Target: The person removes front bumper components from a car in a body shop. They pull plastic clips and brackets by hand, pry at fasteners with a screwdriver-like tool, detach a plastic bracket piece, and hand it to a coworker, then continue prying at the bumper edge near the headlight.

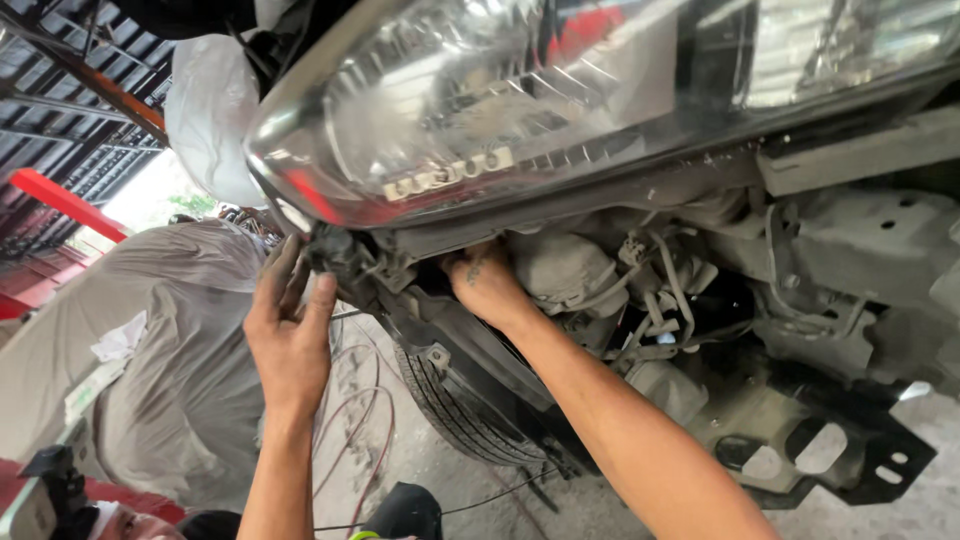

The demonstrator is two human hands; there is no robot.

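I look up at the front of a vehicle with its bumper off. A large clear headlight (470, 100) fills the top of the view. My left hand (290, 325) is raised to the headlight's lower outer corner, fingers on a dark bracket (340, 262) there. My right hand (487, 285) reaches up behind the headlight's lower edge, its fingertips hidden in the gap. Whether it grips anything there cannot be seen. Dusty hoses and a wiring bundle (655, 300) hang just right of that hand.
A front tyre (455, 405) sits below my right forearm. A black metal bracket with holes (830, 450) juts out at lower right. A car under a grey cover (150, 350) stands to the left. Thin cables (355, 420) lie on the concrete floor.
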